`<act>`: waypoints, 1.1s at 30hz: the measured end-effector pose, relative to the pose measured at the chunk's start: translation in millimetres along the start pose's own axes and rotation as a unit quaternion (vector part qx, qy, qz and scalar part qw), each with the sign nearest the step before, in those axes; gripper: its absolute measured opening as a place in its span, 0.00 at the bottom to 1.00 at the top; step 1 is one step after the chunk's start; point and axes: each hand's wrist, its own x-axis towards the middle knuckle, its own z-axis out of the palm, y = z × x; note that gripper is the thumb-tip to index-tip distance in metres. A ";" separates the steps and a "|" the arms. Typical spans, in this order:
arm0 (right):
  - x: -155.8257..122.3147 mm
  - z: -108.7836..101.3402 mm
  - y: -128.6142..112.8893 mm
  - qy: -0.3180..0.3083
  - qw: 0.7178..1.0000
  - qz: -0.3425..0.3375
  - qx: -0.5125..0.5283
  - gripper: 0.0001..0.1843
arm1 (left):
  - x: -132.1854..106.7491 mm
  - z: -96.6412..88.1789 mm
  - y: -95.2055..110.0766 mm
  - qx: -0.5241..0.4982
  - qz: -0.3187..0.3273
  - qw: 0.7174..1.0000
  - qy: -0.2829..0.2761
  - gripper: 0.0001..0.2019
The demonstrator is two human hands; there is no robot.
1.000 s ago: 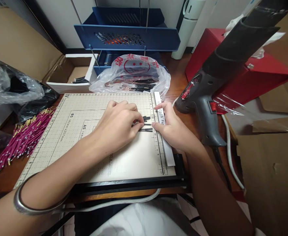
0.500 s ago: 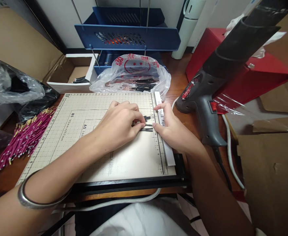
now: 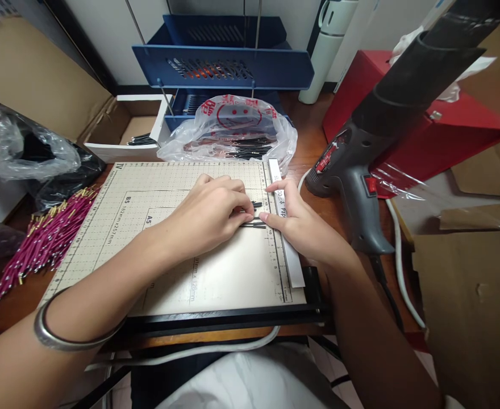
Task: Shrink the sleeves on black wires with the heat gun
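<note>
My left hand (image 3: 209, 213) lies on a beige gridded cutting board (image 3: 160, 238), its fingers curled and pinching a small bunch of thin black tubes (image 3: 255, 215) against the board. My right hand (image 3: 301, 221) rests along the white ruler strip (image 3: 290, 255) at the board's right edge, its thumb tip touching the ends of the same black tubes. The tubes point to the right, toward the ruler. Much of the bunch is hidden under my left fingers.
A heat gun (image 3: 361, 165) stands right of the board, its white cable (image 3: 399, 267) trailing down. A plastic bag of black tubes (image 3: 233, 133) lies behind the board, a pile of magenta wires (image 3: 41, 238) at left. A white box (image 3: 126, 128), blue shelf (image 3: 224, 62), red box (image 3: 437, 136) surround.
My left hand has slid slightly to the right along the board with the tubes. My right thumb has closed in on the tube ends.
</note>
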 end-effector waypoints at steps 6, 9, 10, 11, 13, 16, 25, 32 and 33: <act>0.2 0.7 3.0 0.001 1.000 0.000 0.008 0.23 | 5.8 -1.3 -13.5 -0.033 0.041 0.998 -0.027 0.08; 0.8 0.3 3.6 0.004 1.000 0.005 0.008 0.23 | 8.9 -2.3 -18.0 -0.048 0.057 0.996 -0.041 0.07; 1.0 -0.2 3.4 0.004 1.000 0.006 0.007 0.23 | 9.1 -2.7 -18.6 -0.054 0.058 0.996 -0.044 0.07; 1.2 -0.8 3.2 0.003 1.000 0.008 0.006 0.23 | 8.9 -3.3 -18.6 -0.059 0.056 0.996 -0.045 0.07; 1.3 -1.9 3.0 0.002 1.000 0.008 0.006 0.23 | 7.3 -5.3 -17.1 -0.068 0.046 0.996 -0.033 0.06; 1.2 -2.4 4.6 0.002 1.000 0.006 0.014 0.22 | 4.1 -9.8 -13.0 -0.060 0.023 0.998 0.013 0.06; 3.7 2.2 9.7 0.045 0.998 0.011 0.036 0.19 | 1.6 -10.7 -11.2 0.021 -0.016 1.000 0.012 0.07; 7.2 7.7 4.1 0.116 0.993 -0.010 0.000 0.13 | -2.0 -13.8 -19.4 0.002 -0.040 0.999 -0.010 0.08; 7.2 7.5 3.1 0.116 0.993 -0.010 -0.003 0.13 | -0.9 -14.2 -20.1 0.003 -0.037 0.999 -0.012 0.08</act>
